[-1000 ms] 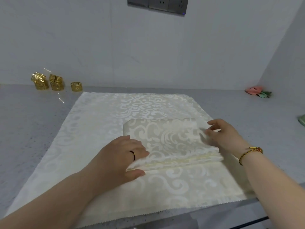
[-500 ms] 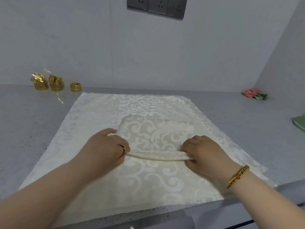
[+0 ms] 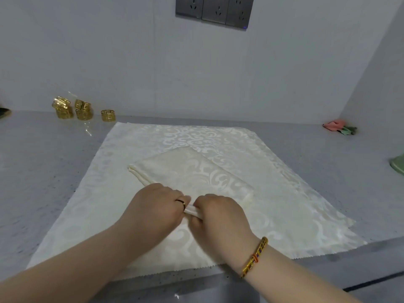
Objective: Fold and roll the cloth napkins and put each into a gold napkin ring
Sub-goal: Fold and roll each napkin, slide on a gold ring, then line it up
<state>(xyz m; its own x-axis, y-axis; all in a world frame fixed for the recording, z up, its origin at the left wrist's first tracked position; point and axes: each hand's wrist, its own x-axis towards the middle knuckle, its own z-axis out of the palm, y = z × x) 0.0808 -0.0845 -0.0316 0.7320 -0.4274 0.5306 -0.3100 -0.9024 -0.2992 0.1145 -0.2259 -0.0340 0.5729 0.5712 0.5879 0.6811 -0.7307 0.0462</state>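
Obs: folded cream damask cloth napkin [image 3: 192, 171] lies on a spread cream cloth [image 3: 295, 215]; left hand [image 3: 153, 206] and right hand [image 3: 218, 215] both pinch its near corner, fingers curled. Likely light, limp, slippery: hold the layered edge tight.

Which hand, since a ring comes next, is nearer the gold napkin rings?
Left. The gold napkin rings stand far left; the left hand grips the folded napkin on that side, the right hand beside it, farther off.

Cream scroll-patterned napkin [image 3: 192, 171] — gold rings [image 3: 108, 115], grey counter [image 3: 43, 160]
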